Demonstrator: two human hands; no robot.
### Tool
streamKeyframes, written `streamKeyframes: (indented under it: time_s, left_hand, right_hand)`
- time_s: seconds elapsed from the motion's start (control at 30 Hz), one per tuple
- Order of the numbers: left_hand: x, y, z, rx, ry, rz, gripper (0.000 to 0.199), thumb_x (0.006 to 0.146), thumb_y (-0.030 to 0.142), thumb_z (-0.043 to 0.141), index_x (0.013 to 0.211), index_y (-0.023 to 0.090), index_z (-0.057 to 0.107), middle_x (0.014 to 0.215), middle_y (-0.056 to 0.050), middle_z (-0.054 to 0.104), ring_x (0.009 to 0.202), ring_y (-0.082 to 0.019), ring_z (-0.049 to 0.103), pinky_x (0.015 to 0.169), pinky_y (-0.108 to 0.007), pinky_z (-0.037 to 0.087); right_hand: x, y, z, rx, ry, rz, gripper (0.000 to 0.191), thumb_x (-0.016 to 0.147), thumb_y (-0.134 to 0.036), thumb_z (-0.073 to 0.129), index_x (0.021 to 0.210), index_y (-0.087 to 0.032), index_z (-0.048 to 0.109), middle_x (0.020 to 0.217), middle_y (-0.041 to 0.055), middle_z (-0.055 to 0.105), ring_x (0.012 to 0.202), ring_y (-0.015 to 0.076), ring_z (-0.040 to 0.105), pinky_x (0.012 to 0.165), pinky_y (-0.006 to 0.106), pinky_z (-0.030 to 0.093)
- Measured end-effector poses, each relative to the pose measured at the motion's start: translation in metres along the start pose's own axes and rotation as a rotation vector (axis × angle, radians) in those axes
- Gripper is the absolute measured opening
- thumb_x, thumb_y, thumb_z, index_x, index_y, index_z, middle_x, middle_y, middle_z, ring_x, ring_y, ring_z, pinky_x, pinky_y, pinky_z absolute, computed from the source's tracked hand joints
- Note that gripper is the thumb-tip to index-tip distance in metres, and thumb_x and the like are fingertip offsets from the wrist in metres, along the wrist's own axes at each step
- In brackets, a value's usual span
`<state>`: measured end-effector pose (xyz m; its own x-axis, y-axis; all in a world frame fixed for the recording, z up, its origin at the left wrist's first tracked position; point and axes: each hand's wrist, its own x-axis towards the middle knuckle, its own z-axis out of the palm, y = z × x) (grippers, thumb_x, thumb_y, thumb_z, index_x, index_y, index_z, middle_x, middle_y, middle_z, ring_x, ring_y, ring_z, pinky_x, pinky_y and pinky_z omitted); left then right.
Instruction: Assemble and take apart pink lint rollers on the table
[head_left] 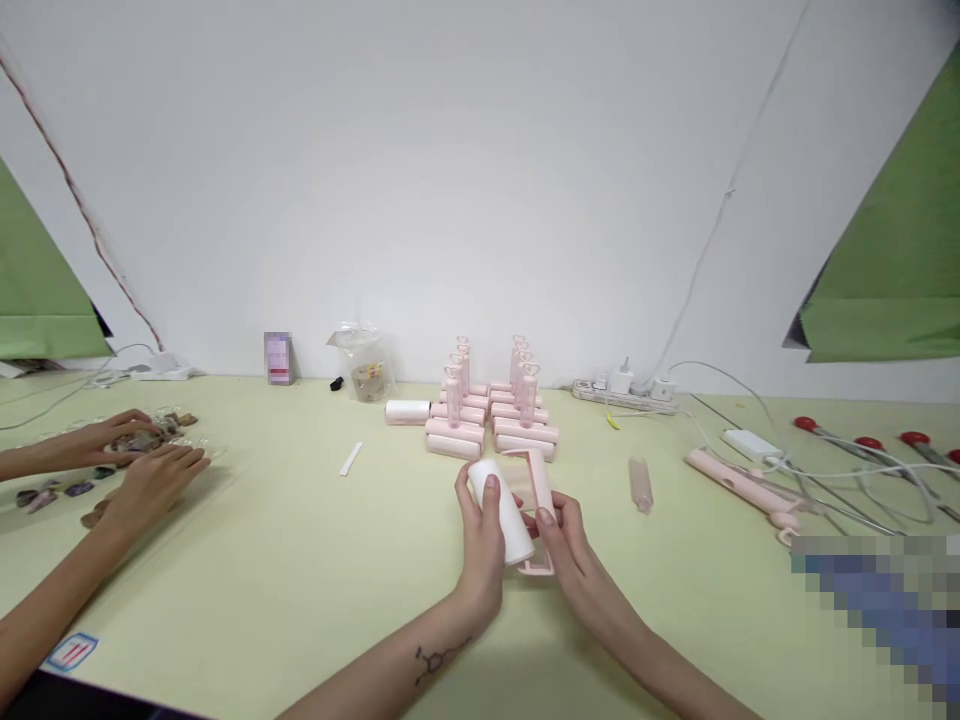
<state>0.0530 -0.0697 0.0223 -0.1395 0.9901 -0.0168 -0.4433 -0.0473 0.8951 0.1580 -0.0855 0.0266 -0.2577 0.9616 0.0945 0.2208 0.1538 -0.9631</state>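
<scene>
White paper-like roll (511, 518), held in the left hand (480, 550), seems light and soft, best gripped mid-length, while the right hand (576, 550) pinches a pink plastic frame (539, 482).

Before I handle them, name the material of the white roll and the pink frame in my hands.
The white roll: probably paper or adhesive sheet, matte, judging by its even, wound-looking cylinder.

The pink frame: apparently molded plastic, smooth with a soft sheen, judging by its uniform color and thin, rigid-looking edges.
</scene>
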Motion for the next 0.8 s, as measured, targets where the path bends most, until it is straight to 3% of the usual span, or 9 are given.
streamKeyframes:
  time_s: [0.23,0.37,0.6,0.73,0.8]
  left_hand:
    - [-0.009,-0.005,0.001,0.026,-0.08,-0.047,0.048,0.079,0.052,0.041,0.118,0.029,0.025,0.09,-0.003,0.055,0.077,-0.016,0.057,0.068,-0.026,0.045]
    - [-0.004,-0.004,0.0,0.075,-0.109,0.008,0.054,0.074,0.048,0.053,0.116,0.029,0.025,0.099,-0.005,0.052,0.083,-0.018,0.056,0.07,-0.027,0.046]
    - [0.009,0.005,-0.007,0.183,-0.427,-0.034,0.07,0.058,0.03,0.073,0.112,0.026,0.029,0.094,-0.003,0.053,0.083,-0.018,0.054,0.069,-0.027,0.045]
    - [0.012,0.015,-0.013,0.375,-0.556,-0.098,0.083,0.057,0.028,0.072,0.123,0.027,0.021,0.097,-0.004,0.055,0.083,-0.02,0.054,0.068,-0.03,0.045]
    - [0.013,0.019,-0.018,0.571,-0.589,-0.096,0.085,0.054,0.031,0.073,0.124,0.027,0.025,0.101,-0.006,0.055,0.086,-0.023,0.054,0.068,-0.031,0.044]
  right_hand:
    - [-0.002,0.011,0.001,-0.204,0.109,-0.017,0.03,0.088,-0.044,0.024,0.105,-0.023,0.036,0.098,0.0061,0.051,0.087,0.0192,0.052,0.071,0.033,0.046]
    - [0.003,0.018,-0.001,-0.348,0.192,-0.112,0.026,0.088,-0.041,0.024,0.097,-0.023,0.04,0.093,0.0054,0.05,0.087,0.0194,0.048,0.075,0.035,0.044]
    - [0.017,0.002,-0.044,-0.612,0.02,-0.228,0.03,0.086,-0.045,0.03,0.069,-0.022,0.041,0.078,0.0014,0.046,0.075,0.0173,0.049,0.067,0.032,0.044]
    - [0.017,-0.011,-0.063,-0.563,-0.034,-0.219,0.03,0.08,-0.047,0.042,0.1,-0.026,0.048,0.097,0.0035,0.052,0.087,0.0194,0.052,0.072,0.033,0.045]
    - [0.016,-0.016,-0.068,-0.493,-0.11,-0.22,0.03,0.082,-0.043,0.04,0.105,-0.026,0.047,0.101,0.0033,0.054,0.089,0.0179,0.053,0.073,0.031,0.045]
